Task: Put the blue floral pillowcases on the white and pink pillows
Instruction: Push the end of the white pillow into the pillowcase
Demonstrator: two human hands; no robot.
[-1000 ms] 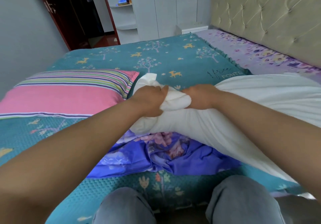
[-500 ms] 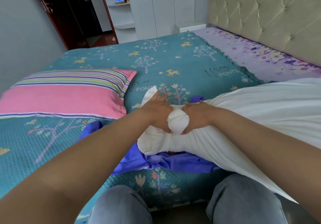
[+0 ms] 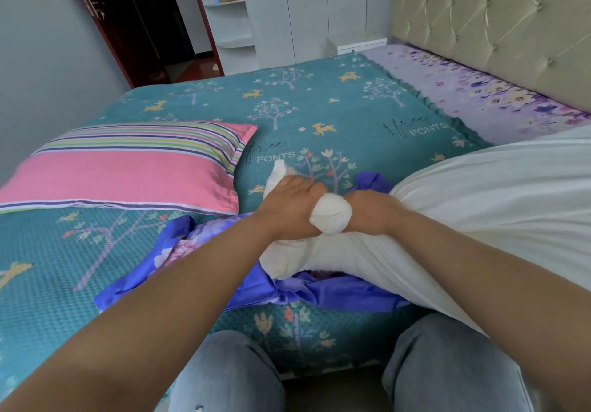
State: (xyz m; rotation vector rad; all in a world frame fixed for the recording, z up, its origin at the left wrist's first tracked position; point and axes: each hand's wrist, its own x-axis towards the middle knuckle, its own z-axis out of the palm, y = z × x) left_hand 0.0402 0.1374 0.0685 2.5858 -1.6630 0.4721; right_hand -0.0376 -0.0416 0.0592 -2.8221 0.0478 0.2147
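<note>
Both forearms are bare from the lower frame edge to the wrists; no sleeve, watch, bracelet or ring is visible. The left hand [image 3: 292, 208] and the right hand [image 3: 371, 211] wear no gloves. Both legs are clad in grey-blue denim trousers [image 3: 447, 367] with a faded, slightly mottled finish. A small pale mark shows on the left trouser leg near the bottom edge.
</note>
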